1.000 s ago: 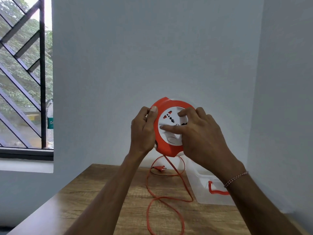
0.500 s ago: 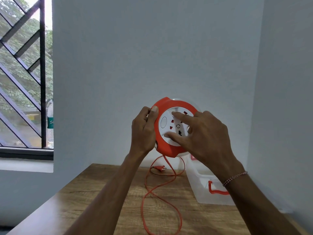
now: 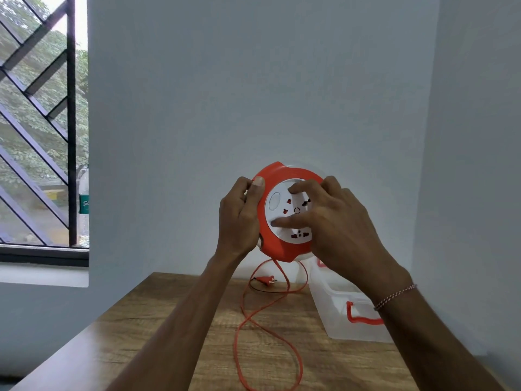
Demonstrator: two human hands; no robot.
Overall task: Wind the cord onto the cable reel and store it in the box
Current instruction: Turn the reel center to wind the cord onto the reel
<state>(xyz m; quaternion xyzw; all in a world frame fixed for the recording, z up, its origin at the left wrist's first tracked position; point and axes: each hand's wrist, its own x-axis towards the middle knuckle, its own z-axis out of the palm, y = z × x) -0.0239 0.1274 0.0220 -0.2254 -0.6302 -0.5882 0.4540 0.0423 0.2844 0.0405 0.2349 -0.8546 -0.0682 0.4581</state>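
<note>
Cable reel (image 3: pixel 277 218) mid-frame, in the air above table (image 3: pixel 158 328) | left hand (image 3: pixel 239 218) grips orange rim | right hand (image 3: pixel 335 221) fingers spread on white socket face, apparently turning it | cord (image 3: pixel 267 328) loops loosely lower centre, plug (image 3: pixel 265 279) behind: risk of snagging or kinking | clear storage box (image 3: pixel 342 314) lower right, seemingly empty.

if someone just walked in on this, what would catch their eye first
Probably the bright orange cable reel, held up in mid-air before the pale wall: the left hand grips its rim while the right hand spreads its fingers over the white socket face. Next, the loose orange cord trailing down in loops across the wooden table, its plug lying near the far edge beside a clear plastic box.
</note>
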